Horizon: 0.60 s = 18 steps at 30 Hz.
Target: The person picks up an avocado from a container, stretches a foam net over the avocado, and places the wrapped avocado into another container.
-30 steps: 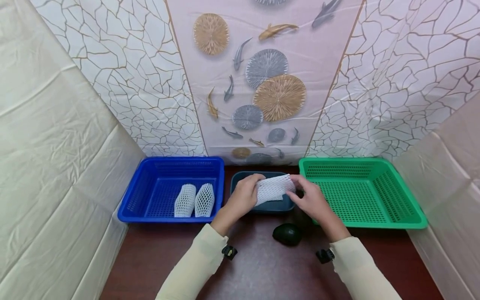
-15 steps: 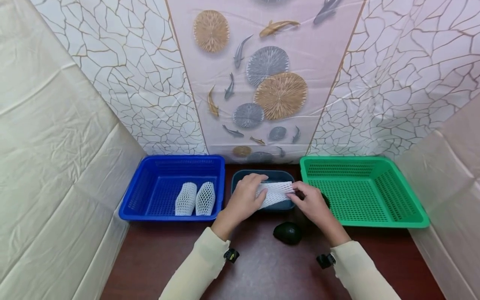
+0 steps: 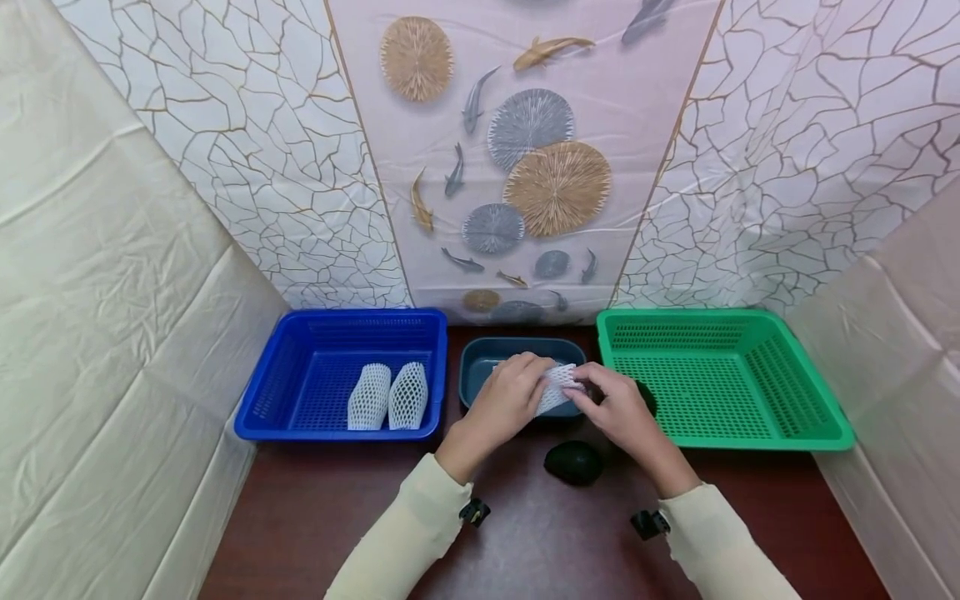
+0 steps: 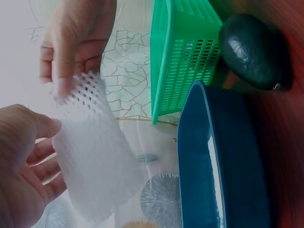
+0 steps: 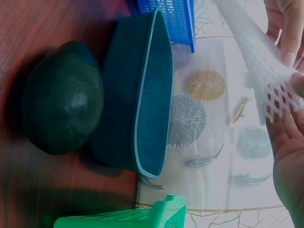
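Note:
Both hands hold a white foam net sleeve above the dark teal tray (image 3: 480, 400). The sleeve (image 4: 95, 156) looks flat over most of its length. My left hand (image 3: 504, 396) grips it from the left, its thumb against the mesh in the left wrist view. At the other end, my right hand (image 3: 618, 404) pinches the rim between thumb and fingers, and the mesh opens there in the right wrist view. A dark green avocado (image 3: 573, 463) lies on the table in front of the tray. Partly hidden behind my right hand, another dark avocado (image 3: 647, 400) sits beside the green basket.
On the left stands a blue basket (image 3: 341, 435) with two bulging white net sleeves (image 3: 369, 397) inside. A green basket (image 3: 750, 446) stands at the right. Patterned cloth (image 3: 525, 275) hangs behind, and pale padded panels (image 3: 112, 375) close in both sides.
My left hand has slid right along the sleeve, closer to my right hand, covering more of it. The sleeve has come lower, and the right hand keeps its pinch on the end.

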Tool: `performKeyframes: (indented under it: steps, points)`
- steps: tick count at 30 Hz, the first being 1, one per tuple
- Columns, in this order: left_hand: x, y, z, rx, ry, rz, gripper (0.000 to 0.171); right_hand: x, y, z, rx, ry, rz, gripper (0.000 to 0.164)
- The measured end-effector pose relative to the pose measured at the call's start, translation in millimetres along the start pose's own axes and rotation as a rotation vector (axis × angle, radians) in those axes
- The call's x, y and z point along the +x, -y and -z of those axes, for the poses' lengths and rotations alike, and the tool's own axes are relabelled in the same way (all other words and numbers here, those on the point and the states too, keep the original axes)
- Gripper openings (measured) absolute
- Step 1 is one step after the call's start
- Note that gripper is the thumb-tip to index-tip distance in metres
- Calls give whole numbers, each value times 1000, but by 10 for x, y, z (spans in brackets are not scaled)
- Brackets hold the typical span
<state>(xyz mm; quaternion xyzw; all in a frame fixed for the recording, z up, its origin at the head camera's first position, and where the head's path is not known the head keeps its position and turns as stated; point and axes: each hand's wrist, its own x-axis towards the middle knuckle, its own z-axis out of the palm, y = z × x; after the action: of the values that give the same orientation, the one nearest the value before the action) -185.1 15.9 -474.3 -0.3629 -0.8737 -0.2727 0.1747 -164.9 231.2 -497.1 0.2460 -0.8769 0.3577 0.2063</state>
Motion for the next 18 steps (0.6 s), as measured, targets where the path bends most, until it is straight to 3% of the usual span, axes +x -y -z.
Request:
performKeyframes:
  steps: [7,11,14,18]
  points:
    - [3,28,17,-116,-76,26,19,-10,32,19,32,81,-57,43]
    - [16,47,27,-127,-91,52,17,-32,-13,-10,29,147,-85,37]
    - [17,60,21,-134,-85,70,18,-63,-47,-36,26,127,-12,29]
    - [12,69,18,-142,-74,79,18,-92,-65,-56,55,16,128,30]
